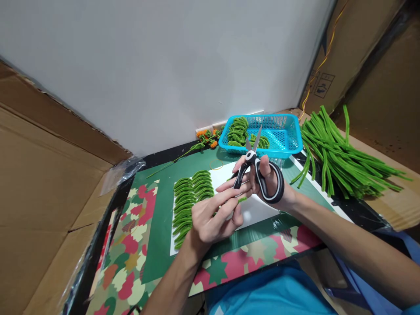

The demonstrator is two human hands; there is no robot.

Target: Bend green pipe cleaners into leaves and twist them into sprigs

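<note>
My right hand (pixel 269 175) holds a pair of black-and-white scissors (pixel 250 157), a finger or thumb through one handle loop. The scissors' blades stand apart and point away from me, toward the basket. Close beside it, my left hand (pixel 216 214) is closed in a pinch, with a short green pipe cleaner (pixel 242 199) sticking out at its fingertips. Much of that piece is hidden by the fingers. Left of the hands, curved green pipe cleaner loops (pixel 183 199) lie in two columns on a white sheet (pixel 259 212).
Behind the hands stands a blue basket (pixel 288 135) with green loops in its left part. A heap of long green pipe cleaners (pixel 348 153) lies at right. Orange flowers on a green stem (pixel 205 138) rest by the wall. Cardboard (pixel 42 183) borders the left side.
</note>
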